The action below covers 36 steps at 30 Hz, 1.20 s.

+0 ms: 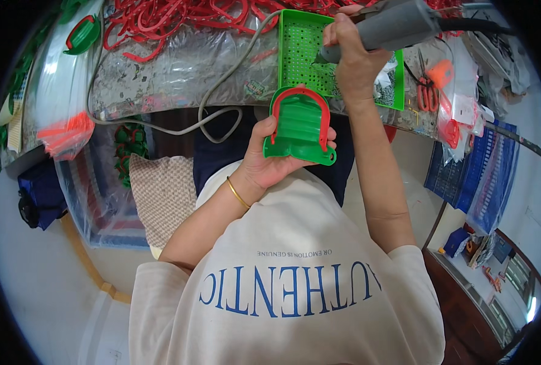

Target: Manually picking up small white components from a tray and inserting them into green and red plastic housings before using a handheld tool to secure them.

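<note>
My left hand is closed around a green plastic scoop-shaped part, its ribbed inner face turned up. A red U-shaped strip sits along that part's upper edge and sides. Gripped in my right hand is a grey electric screwdriver, a dark cable leaving its back end. Its tip points down to the left over a green perforated tray, apart from the green part. Small metal screws lie in the tray's right side, partly hidden by my right hand and wrist.
Tangled red strips cover the back of the worktable. A grey cable loops over its front edge. Red-handled scissors lie right of the tray. Another green part rests at far left; a plastic-lined crate stands below left.
</note>
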Each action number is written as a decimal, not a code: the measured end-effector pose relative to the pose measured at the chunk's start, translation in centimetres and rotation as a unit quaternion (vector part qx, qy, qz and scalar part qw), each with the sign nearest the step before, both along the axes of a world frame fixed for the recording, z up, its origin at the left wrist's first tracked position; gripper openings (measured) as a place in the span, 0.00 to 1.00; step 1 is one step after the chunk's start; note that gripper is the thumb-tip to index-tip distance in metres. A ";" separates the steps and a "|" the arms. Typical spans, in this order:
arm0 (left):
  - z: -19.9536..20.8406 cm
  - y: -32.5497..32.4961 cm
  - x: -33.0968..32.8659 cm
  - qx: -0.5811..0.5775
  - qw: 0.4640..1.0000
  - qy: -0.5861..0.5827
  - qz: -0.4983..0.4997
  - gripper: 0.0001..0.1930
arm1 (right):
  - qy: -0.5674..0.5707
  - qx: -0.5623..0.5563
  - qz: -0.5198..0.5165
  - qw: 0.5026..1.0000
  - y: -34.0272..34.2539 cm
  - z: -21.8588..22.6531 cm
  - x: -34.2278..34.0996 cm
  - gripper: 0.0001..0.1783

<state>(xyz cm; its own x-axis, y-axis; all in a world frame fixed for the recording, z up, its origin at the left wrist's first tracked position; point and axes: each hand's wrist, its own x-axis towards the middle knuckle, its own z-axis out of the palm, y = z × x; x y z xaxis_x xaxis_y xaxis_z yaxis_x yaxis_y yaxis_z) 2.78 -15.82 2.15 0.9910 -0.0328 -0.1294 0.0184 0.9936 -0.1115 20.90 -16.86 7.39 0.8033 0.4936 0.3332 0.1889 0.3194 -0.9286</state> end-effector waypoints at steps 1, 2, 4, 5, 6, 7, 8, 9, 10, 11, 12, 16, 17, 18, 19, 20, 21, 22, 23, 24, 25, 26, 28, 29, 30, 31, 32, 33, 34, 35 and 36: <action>0.0 -0.1 0.0 0.001 1.000 0.002 0.000 0.42 | 0.012 0.021 -0.003 1.000 0.1 0.5 -0.1 0.08; 0.1 -0.2 0.1 0.000 1.000 0.005 0.011 0.42 | 0.013 0.022 -0.003 1.000 0.1 1.2 -0.3 0.08; 0.0 -0.2 0.1 0.001 1.000 0.006 0.021 0.42 | 0.017 0.064 -0.005 0.998 -0.3 3.5 -0.9 0.08; -0.2 -0.1 0.1 0.001 1.000 0.001 0.019 0.42 | 0.016 0.065 -0.005 0.998 -0.5 4.6 -1.2 0.08; -0.3 -0.2 0.2 0.000 1.000 -0.005 0.017 0.41 | 0.032 0.058 0.025 0.998 -0.8 5.7 -1.6 0.08; -0.2 -0.2 0.1 0.000 1.000 -0.007 0.016 0.41 | 0.048 0.050 0.056 0.996 -1.2 6.5 -1.9 0.09; -0.1 -0.2 0.0 -0.006 1.000 -0.005 0.013 0.41 | 0.046 0.050 0.055 0.996 -1.4 6.9 -2.5 0.09; -0.1 -0.2 -0.1 -0.014 1.000 -0.001 0.009 0.41 | 0.065 0.053 0.045 0.995 -1.5 7.1 -3.1 0.09; -0.1 -0.2 0.0 -0.014 1.000 -0.001 0.008 0.41 | 0.084 0.057 0.034 0.994 -1.5 7.1 -3.4 0.10; -0.2 -0.1 0.0 -0.012 1.000 0.006 0.002 0.42 | 0.084 0.057 0.033 0.994 -1.6 6.8 -3.5 0.10; -0.1 -0.1 0.0 -0.010 1.000 0.011 -0.002 0.42 | 0.117 0.065 0.049 0.990 -1.8 6.5 -3.7 0.10; -0.1 -0.4 0.0 -0.030 0.999 0.006 0.024 0.40 | 0.111 0.046 0.039 0.992 -1.7 6.6 -4.6 0.11; 0.0 -0.2 -0.1 -0.010 1.000 0.005 0.013 0.41 | 0.112 0.046 0.039 0.992 -1.7 6.5 -4.6 0.11; 0.1 -0.2 -0.1 0.010 1.000 0.003 0.003 0.42 | 0.113 0.046 0.047 0.991 -1.8 6.5 -4.6 0.10; 0.1 -0.1 -0.1 0.010 1.000 0.003 0.003 0.42 | 0.114 0.046 0.055 0.991 -1.8 6.4 -4.6 0.10; 0.1 -0.2 -0.1 0.008 1.000 0.007 0.003 0.42 | 0.115 0.045 0.056 0.991 -1.8 6.3 -4.6 0.10; 0.1 -0.2 -0.1 0.006 1.000 0.010 0.004 0.43 | 0.114 0.047 0.053 0.991 -1.7 6.2 -4.7 0.10; 0.1 -0.2 -0.1 0.006 1.000 0.011 0.004 0.43 | 0.114 0.049 0.050 0.991 -1.7 6.1 -4.7 0.10; 0.1 -0.2 -0.1 0.009 1.000 0.007 0.007 0.43 | 0.115 0.048 0.050 0.991 -1.7 6.1 -4.7 0.10; 0.1 -0.2 0.0 0.013 1.000 0.003 0.009 0.43 | 0.118 0.043 0.052 0.991 -1.8 6.2 -4.8 0.10; 0.1 -0.2 -0.1 0.011 1.000 0.004 0.010 0.43 | 0.121 0.039 0.053 0.990 -1.9 6.2 -4.8 0.10; 0.1 -0.1 -0.1 0.014 1.000 -0.002 0.003 0.43 | 0.123 0.038 0.054 0.990 -1.9 6.0 -4.4 0.10; 0.2 -0.1 0.0 0.016 1.000 -0.007 -0.004 0.44 | 0.028 0.085 0.112 0.990 -1.7 5.5 -3.3 0.05; 0.2 -0.1 -0.1 0.017 1.000 -0.010 -0.006 0.44 | 0.030 0.084 0.112 0.990 -1.8 5.4 -3.4 0.05; 0.2 0.0 -0.1 0.018 1.000 -0.013 -0.008 0.44 | 0.021 0.079 0.111 0.990 -1.8 5.5 -3.6 0.06; 0.2 0.0 -0.1 0.017 1.000 -0.012 -0.008 0.44 | 0.012 0.075 0.109 0.991 -1.7 5.6 -3.7 0.07; 0.3 0.0 0.0 0.029 1.000 -0.011 -0.001 0.44 | 0.013 0.074 0.110 0.991 -1.8 5.5 -3.7 0.07; 0.4 0.0 -0.1 0.041 0.999 -0.009 0.005 0.45 | 0.009 0.073 0.114 0.991 -1.9 5.5 -3.6 0.07; 0.5 0.0 -0.1 0.040 0.999 -0.009 0.005 0.45 | 0.005 0.073 0.118 0.990 -2.0 5.5 -3.5 0.07; 0.6 0.0 -0.2 0.050 0.999 0.000 0.010 0.44 | 0.005 0.072 0.118 0.990 -1.1 4.4 -3.3 0.07; 0.7 0.0 -0.1 0.059 0.998 0.007 0.012 0.44 | 0.037 0.279 0.227 0.932 0.3 2.4 -2.9 0.09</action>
<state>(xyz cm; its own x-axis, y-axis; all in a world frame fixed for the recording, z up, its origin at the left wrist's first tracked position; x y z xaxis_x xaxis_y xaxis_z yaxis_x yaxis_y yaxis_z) 2.65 -15.83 2.82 0.9894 0.0078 -0.1453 -0.0069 1.0000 0.0071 18.00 -16.58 9.83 0.5842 0.5549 0.5923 -0.1418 0.7883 -0.5987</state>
